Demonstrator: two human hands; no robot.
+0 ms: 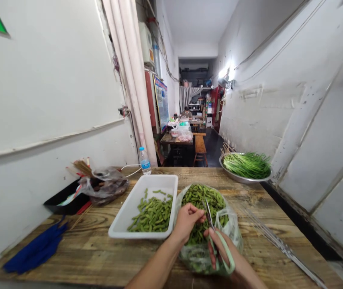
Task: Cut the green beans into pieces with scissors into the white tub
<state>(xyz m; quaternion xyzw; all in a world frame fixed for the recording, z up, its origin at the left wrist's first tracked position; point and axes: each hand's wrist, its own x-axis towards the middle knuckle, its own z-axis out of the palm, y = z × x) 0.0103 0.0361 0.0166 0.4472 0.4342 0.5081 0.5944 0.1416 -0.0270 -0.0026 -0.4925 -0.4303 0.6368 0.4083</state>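
Note:
My right hand (234, 257) grips a pair of scissors (228, 253) with pale green handles, its slim blades apart and pointing away from me. Just left of the blades, my left hand (186, 220) is closed in a pinch; what lies between its fingertips is too small to make out. Both hands are over a clear plastic bag (233, 224) full of green edamame pods (200, 192). Left of the bag stands a white plastic tray (123, 218), with loose pods (153, 214) lying mostly in its near right part.
A metal bowl of long green vegetables (246, 166) sits at the far right. Metal skewers (282, 245) lie on the right of the wooden table (99, 261). At left are a blue cloth (35, 249), a black tray (63, 196) and a plastic bag (108, 184); a water bottle (145, 162) stands behind.

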